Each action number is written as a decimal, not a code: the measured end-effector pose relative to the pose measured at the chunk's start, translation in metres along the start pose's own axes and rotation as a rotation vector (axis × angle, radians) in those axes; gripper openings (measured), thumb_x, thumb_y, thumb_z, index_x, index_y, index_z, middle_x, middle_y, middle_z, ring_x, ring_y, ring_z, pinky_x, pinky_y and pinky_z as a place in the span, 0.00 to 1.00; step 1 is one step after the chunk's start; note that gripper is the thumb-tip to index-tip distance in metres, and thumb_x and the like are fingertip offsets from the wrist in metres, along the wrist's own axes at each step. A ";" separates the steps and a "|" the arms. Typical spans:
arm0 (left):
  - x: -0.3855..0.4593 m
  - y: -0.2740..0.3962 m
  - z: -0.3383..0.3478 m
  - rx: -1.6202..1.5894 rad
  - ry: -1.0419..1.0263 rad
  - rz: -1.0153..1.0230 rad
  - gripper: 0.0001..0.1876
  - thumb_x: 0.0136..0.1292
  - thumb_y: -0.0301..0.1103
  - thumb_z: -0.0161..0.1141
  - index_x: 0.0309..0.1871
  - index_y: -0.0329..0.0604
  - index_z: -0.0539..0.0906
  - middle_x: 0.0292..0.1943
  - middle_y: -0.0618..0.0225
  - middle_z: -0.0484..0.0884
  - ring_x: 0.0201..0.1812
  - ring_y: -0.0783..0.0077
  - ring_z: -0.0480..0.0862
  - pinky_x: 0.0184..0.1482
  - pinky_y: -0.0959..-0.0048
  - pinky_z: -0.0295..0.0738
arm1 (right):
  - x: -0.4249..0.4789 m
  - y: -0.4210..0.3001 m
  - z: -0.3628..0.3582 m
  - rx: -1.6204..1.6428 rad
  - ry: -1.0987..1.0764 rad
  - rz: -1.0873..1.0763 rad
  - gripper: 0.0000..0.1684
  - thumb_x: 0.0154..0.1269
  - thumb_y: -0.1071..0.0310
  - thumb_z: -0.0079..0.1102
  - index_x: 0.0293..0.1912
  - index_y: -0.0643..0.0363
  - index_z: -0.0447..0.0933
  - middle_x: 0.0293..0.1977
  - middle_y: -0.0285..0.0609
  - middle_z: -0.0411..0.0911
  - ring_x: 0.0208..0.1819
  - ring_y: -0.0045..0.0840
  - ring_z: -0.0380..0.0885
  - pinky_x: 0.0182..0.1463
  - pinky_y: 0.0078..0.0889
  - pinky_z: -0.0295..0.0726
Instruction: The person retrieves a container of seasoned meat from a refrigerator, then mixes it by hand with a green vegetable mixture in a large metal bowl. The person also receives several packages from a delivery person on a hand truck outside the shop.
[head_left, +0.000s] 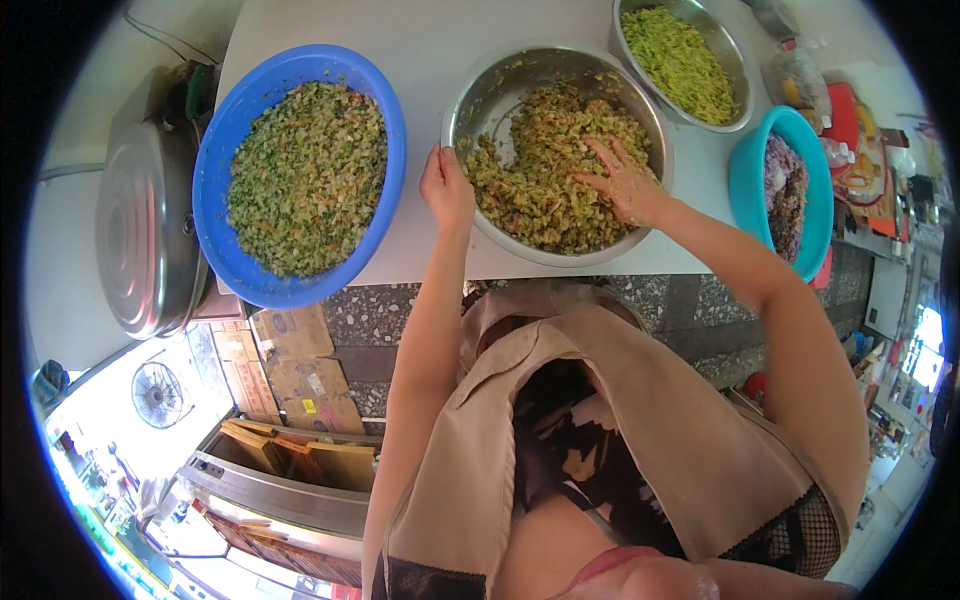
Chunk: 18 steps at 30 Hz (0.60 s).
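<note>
A wide stainless steel bowl (559, 255) stands before me on a white table, holding a chopped vegetable mixture (555, 195). My left hand (448, 187) grips the bowl's left rim, thumb on top. My right hand (626, 184) is inside the bowl with its fingers spread on the mixture; bits of food cling to the skin, and some fingertips are partly hidden. Left of the bowl is a blue plastic basin (397, 150) full of finely chopped green vegetables with orange shreds (307, 180). A second steel bowl (739, 67) at the upper right contains shredded green vegetable (679, 67).
On the right, a turquoise plastic basin (821, 202) holds what looks like minced meat and a dark ingredient. A lidded metal pot (139, 232) stands at the far left. Beyond the white table's (337, 22) near edge, flattened cardboard (300, 367) lies on the floor.
</note>
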<state>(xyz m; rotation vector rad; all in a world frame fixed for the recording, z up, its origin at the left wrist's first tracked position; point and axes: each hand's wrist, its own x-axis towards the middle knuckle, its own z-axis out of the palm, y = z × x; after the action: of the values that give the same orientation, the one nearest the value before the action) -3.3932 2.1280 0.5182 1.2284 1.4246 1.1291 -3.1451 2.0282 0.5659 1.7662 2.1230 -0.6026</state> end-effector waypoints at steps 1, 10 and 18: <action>0.000 0.005 -0.001 0.021 -0.016 0.013 0.11 0.69 0.32 0.47 0.38 0.32 0.75 0.21 0.73 0.66 0.24 0.80 0.62 0.26 0.76 0.60 | 0.009 0.003 0.008 -0.019 -0.037 0.045 0.33 0.51 0.76 0.55 0.59 0.46 0.71 0.71 0.42 0.37 0.72 0.47 0.37 0.66 0.55 0.62; -0.090 -0.024 -0.010 -0.177 0.139 -0.178 0.15 0.71 0.36 0.44 0.37 0.32 0.74 0.25 0.68 0.69 0.29 0.76 0.65 0.32 0.74 0.64 | 0.060 0.005 -0.008 0.290 0.066 -0.076 0.36 0.49 0.81 0.49 0.60 0.48 0.70 0.70 0.56 0.45 0.70 0.50 0.47 0.71 0.46 0.54; 0.036 0.014 -0.014 0.182 -0.147 0.024 0.18 0.69 0.38 0.47 0.52 0.32 0.76 0.37 0.57 0.81 0.38 0.67 0.77 0.45 0.71 0.70 | 0.116 -0.044 -0.034 0.470 0.364 0.441 0.32 0.60 0.54 0.53 0.64 0.47 0.63 0.69 0.54 0.48 0.70 0.53 0.46 0.69 0.59 0.48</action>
<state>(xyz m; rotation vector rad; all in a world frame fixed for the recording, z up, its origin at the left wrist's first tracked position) -3.4077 2.1644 0.5320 1.4288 1.4278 0.9202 -3.2097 2.1371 0.5430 2.6826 1.7855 -0.7394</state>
